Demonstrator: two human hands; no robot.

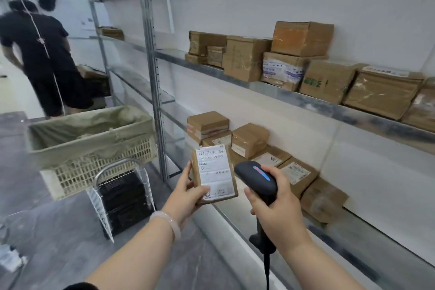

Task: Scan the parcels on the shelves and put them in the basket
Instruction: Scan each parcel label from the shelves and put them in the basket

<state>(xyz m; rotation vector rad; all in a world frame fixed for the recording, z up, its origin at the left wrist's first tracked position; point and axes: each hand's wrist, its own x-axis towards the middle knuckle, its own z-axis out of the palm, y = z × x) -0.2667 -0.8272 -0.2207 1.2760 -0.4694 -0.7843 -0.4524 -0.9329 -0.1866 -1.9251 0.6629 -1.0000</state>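
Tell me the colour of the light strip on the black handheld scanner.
Mostly blue: the light strip glows on the black handheld scanner; head view.

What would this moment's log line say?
step: scan | left hand: holds labelled parcel | right hand: grips barcode scanner beside it | basket: on left

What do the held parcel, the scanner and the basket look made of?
Parcel: brown cardboard, probably, with a white printed paper label. Scanner: likely matte black plastic, a smooth moulded shell. Basket: cream plastic lattice, lined with a seemingly woven sack.
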